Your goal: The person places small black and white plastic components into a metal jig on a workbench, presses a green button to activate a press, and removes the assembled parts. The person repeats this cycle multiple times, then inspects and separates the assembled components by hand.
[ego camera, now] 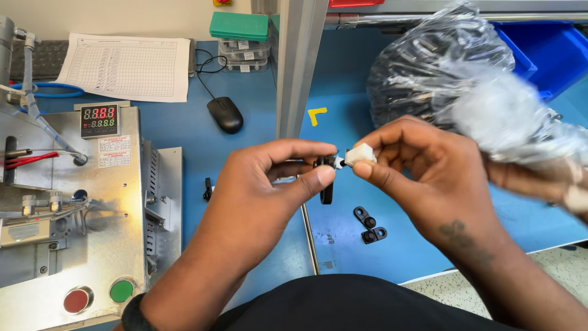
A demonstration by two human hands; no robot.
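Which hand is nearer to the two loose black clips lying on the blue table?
Right. The right hand is raised just above and right of the black clips, pinching a white piece; the left hand is farther left, holding a black part.

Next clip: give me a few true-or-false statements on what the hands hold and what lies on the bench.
1. The right hand pinches a small white part. True.
2. The left hand is empty. False: it holds a small black part.
3. A computer mouse lies on the blue bench. True.
4. The loose black clips lie on the metal machine. False: they lie on the bench.
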